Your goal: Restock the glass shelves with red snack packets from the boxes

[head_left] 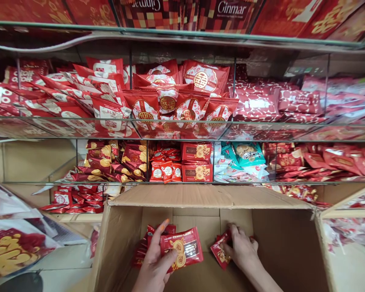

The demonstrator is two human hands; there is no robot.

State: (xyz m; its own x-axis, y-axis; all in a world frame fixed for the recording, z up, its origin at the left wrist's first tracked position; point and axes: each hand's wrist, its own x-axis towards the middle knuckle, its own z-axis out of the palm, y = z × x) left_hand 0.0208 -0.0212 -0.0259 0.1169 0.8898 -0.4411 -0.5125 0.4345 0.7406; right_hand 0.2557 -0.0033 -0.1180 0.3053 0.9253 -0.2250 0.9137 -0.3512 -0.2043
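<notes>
Over a large open cardboard box (292,243), my left hand (158,263) pinches a red caramel almond cookie packet (185,248) between thumb and fingers, its printed face toward me. Behind that hand, more red packets (140,252) lie in the box at the left. My right hand (241,245) is lower inside the box, toward the right, its fingers closed on another red packet (220,253) that sticks out to the left of them. The fingertips of the right hand are partly hidden.
Glass shelves (182,123) of mostly red snack packets rise behind the box. Matching red packets (197,162) stand stacked on the lower shelf, beside teal packets (247,154). A large plastic-wrapped bag (15,247) is at the lower left.
</notes>
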